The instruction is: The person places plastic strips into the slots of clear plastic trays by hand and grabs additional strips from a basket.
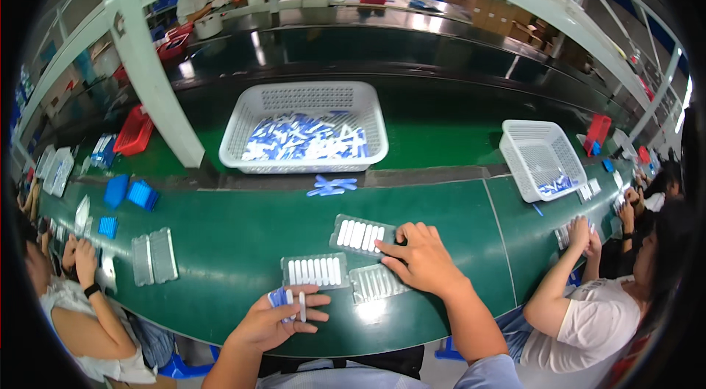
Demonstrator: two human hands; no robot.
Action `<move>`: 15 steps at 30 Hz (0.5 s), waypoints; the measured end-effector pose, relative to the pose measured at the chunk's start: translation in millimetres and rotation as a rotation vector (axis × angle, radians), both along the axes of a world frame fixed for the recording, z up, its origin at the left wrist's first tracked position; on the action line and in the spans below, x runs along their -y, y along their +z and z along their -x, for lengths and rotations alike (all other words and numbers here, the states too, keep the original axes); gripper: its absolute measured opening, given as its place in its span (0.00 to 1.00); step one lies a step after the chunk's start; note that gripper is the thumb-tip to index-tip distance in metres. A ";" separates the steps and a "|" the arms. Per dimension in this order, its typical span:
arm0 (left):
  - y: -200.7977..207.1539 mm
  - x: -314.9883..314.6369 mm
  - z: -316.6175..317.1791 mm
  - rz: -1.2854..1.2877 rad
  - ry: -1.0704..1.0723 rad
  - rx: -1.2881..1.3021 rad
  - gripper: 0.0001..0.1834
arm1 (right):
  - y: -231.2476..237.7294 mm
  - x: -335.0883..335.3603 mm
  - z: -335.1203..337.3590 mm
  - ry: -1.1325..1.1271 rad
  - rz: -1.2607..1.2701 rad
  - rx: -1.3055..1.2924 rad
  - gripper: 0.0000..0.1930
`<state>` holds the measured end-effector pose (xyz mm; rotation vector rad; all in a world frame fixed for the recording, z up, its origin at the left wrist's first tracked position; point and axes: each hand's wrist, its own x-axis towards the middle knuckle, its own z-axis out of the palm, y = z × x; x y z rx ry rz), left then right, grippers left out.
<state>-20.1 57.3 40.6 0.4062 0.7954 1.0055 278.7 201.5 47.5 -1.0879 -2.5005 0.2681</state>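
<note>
My left hand point(283, 315) is palm up near the table's front edge, closed around several slim blue-and-white plastic sticks point(279, 298); one white stick lies across its fingers. My right hand point(426, 257) has its fingers apart and holds nothing. Its index fingertip touches the right end of the row of white sticks in the upper clear plastic tray point(341, 243). Left of and below that sits a second clear tray point(315, 286), also with a row of white sticks. Under my right hand lies a third clear tray point(377, 284), where only transparent grooves show.
A big white basket point(303, 167) of blue and white sticks stands ahead, with loose blue sticks point(331, 185) before it. Farther right is another white basket point(540, 161). Clear trays point(154, 257) and blue blocks point(142, 195) lie left. Co-workers sit on both sides; a post point(151, 73) rises ahead.
</note>
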 end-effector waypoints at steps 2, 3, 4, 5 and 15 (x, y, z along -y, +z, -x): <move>5.1 -6.6 -4.8 0.008 -0.002 0.037 0.26 | 5.3 1.8 -4.0 0.081 -0.004 0.040 0.18; 6.3 -10.7 -6.4 -0.006 -0.036 0.041 0.27 | 7.9 4.0 -3.7 0.097 0.007 0.037 0.18; 7.7 -12.6 -7.7 -0.021 -0.045 0.047 0.27 | 9.5 4.3 -0.8 0.056 -0.040 0.017 0.18; 8.4 -12.1 -8.7 -0.036 -0.056 0.054 0.28 | 11.2 4.6 3.3 0.012 -0.087 -0.003 0.18; 2.8 -18.1 -49.2 -0.102 -0.074 0.012 0.37 | 6.8 38.2 47.3 0.339 0.136 -0.455 0.13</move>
